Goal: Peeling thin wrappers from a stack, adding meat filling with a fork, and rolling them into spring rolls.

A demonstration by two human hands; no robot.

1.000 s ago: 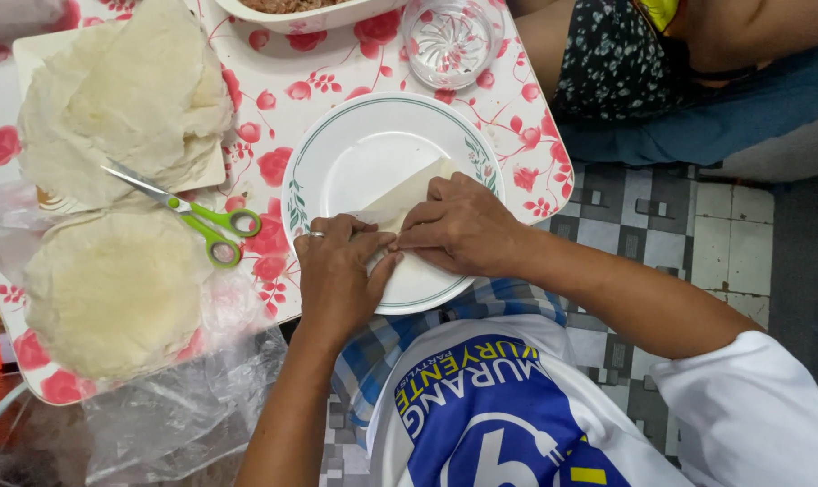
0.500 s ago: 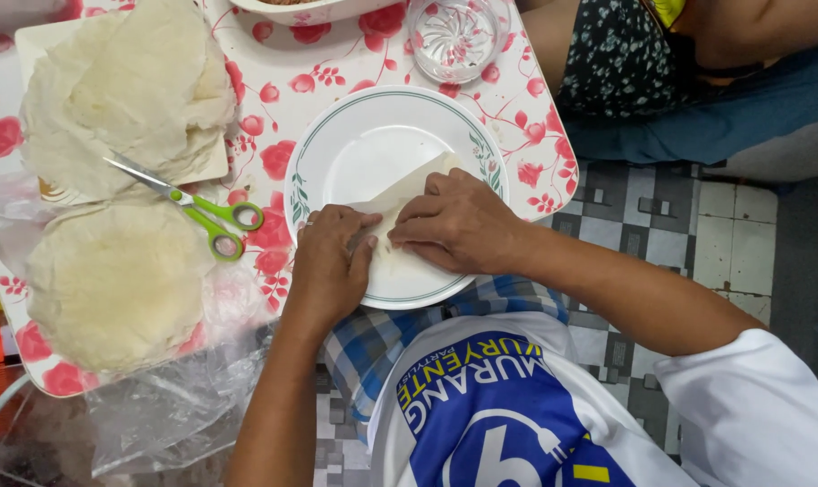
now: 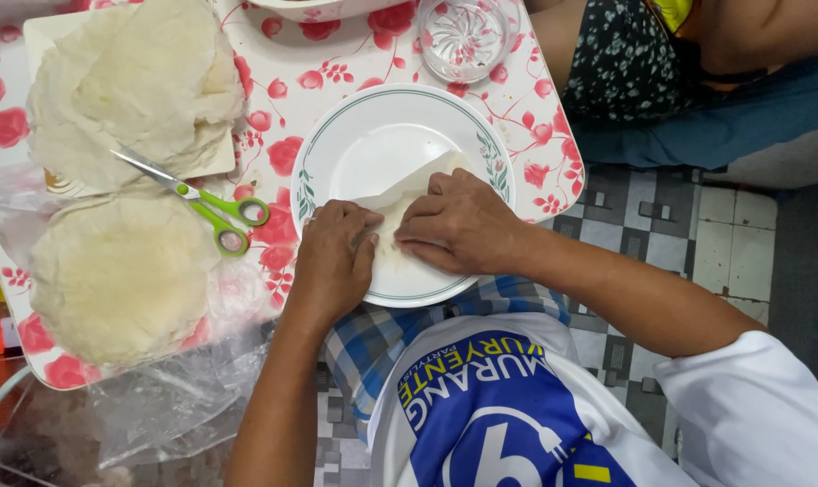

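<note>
White plate [image 3: 355, 144] holds a thin wrapper [image 3: 407, 194] (partly folded), pressed flat by left hand [image 3: 332, 261] and right hand [image 3: 458, 221].

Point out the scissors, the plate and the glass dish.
scissors [image 3: 212, 204], head view, on the green handle near the pivot.
plate [image 3: 373, 144], head view, on its bare white middle.
glass dish [image 3: 466, 34], head view, on its patterned base.

Both hands [image 3: 400, 243] cover much of the wrapper [image 3: 409, 194]; the top edge crops the glass dish [image 3: 467, 36]
</note>
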